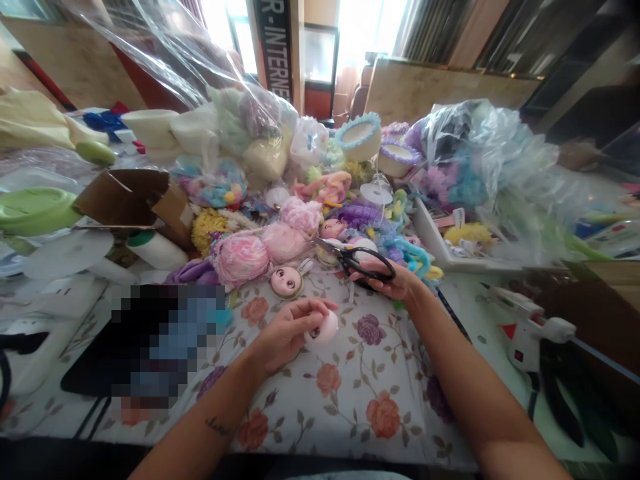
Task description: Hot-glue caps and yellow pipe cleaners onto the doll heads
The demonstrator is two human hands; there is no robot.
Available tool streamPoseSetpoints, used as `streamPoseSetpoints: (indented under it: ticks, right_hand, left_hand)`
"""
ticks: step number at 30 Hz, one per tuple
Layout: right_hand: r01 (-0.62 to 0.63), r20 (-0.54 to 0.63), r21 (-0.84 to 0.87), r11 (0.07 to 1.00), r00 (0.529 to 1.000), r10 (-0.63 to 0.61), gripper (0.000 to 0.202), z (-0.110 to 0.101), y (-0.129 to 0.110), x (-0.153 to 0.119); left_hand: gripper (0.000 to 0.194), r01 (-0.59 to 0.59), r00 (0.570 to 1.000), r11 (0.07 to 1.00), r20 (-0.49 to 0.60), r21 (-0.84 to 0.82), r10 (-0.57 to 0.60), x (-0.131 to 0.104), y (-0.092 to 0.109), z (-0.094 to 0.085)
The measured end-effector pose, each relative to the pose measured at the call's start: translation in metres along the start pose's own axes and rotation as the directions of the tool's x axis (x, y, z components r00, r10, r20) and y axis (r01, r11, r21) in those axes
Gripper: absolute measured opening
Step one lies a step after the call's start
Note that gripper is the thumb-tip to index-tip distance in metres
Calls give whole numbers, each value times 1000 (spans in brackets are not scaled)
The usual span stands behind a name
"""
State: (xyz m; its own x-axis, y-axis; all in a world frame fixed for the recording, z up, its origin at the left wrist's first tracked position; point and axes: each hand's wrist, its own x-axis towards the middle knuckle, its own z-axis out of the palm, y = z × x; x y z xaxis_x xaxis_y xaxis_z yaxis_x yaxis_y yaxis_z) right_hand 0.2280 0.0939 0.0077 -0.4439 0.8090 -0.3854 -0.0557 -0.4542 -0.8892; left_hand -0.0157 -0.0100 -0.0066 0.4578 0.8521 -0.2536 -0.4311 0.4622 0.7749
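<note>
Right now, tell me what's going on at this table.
A person sits at a floral-print tablecloth crowded with craft supplies. The left hand holds a small pale pink doll head, and the right hand grips black-handled scissors. Another round doll face with big painted eyes lies beside pink fluffy yarn balls. A white glue gun rests at right.

- Doll head (325,328) held in left hand (287,333), near counter (350,400) front.
- Scissors (357,259) held in right hand (390,283), behind-right of it.
- Glue gun (530,327) laid far right.
</note>
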Motion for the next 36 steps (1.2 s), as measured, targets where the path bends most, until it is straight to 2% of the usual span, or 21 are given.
streamPoseSetpoints:
  ticks: [1, 4, 6, 12, 17, 20, 24, 27, 29, 33, 36]
  right_hand:
    - [-9, 23, 14, 1000, 1000, 8, 34, 1, 0, 3]
    - [-40, 103, 44, 998, 994, 35, 38, 1, -1, 6]
    - [-53, 148, 62, 997, 988, 43, 40, 0, -1, 5]
    - [-67, 231, 108, 992, 972, 41, 48, 4, 2, -2]
    - [-24, 212, 174, 984, 977, -14, 43, 17, 4, -8]
    - [-17, 197, 203, 979, 980, -23, 40, 24, 4, -14]
    - [-42, 184, 210, 977, 983, 3, 33, 25, 1, -24]
    - [-26, 198, 240, 970, 980, -22, 30, 18, -5, -31]
    - [-26, 226, 289, 957, 973, -42, 31, 12, -8, -34]
    - [-22, 216, 415, 910, 974, -74, 28, 0, -9, -33]
    - [61, 143, 478, 876, 979, -146, 18, -3, -6, -32]
  left_hand:
    - [14, 9, 1000, 1000, -3, -1, -9, 0, 0, 0]
    - [42, 44, 999, 999, -20, -24, -44, 1, -1, 0]
    - [51, 67, 997, 997, -22, -32, -68, 2, -1, -1]
    - [46, 91, 995, 996, 53, -7, -90, 3, -4, -2]
    - [51, 55, 996, 997, -62, -59, -59, 2, 0, 1]
    - [52, 67, 995, 994, -73, -90, -74, 2, 2, 2]
    - [43, 89, 992, 996, -86, -27, -91, 3, 0, 0]
    - [32, 109, 988, 991, -122, 78, -99, 6, 2, 1]
    - [30, 100, 991, 978, -103, 184, -82, 12, 7, 7]
    - [45, -22, 996, 934, 85, 357, -8, 41, 19, 33]
    - [50, -112, 993, 879, 78, 464, 85, 73, 17, 53]
